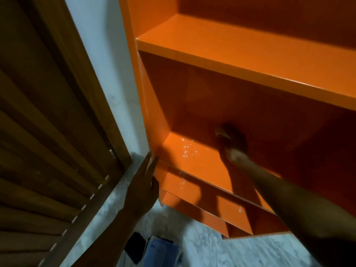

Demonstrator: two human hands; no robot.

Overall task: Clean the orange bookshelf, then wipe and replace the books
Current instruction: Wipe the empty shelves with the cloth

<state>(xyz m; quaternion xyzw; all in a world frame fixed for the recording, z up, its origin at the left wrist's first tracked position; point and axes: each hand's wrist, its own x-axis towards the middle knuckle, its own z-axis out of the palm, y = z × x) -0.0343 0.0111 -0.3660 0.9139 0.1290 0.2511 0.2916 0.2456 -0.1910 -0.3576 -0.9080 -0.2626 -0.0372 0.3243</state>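
On the marble floor [202, 247] nearest the viewer lie what look like books [160, 247], a blue one and a dark one, well apart from the shelves they belong on. Just above them the left hand [143, 186] stands edge-on with its fingers [149, 162] straight and released, pressed flat to the near left corner of the orange bookshelf [231, 54], as if steadying it. Farther in, the right forearm runs diagonally from the near right into the middle compartment, and the right hand [234, 143] sits deep at the back, where the shelf board meets the rear panel. It is blurred and in shadow; it seems bunched around something, possibly a cloth, but whether its fingers are clenched on anything cannot be told. Pale droplets [187, 150] speckle the board just left of that hand, so the wet patch lies leftward and slightly nearer. The board's long axis runs left to right, and the right hand is clearly the closer one for wiping it.
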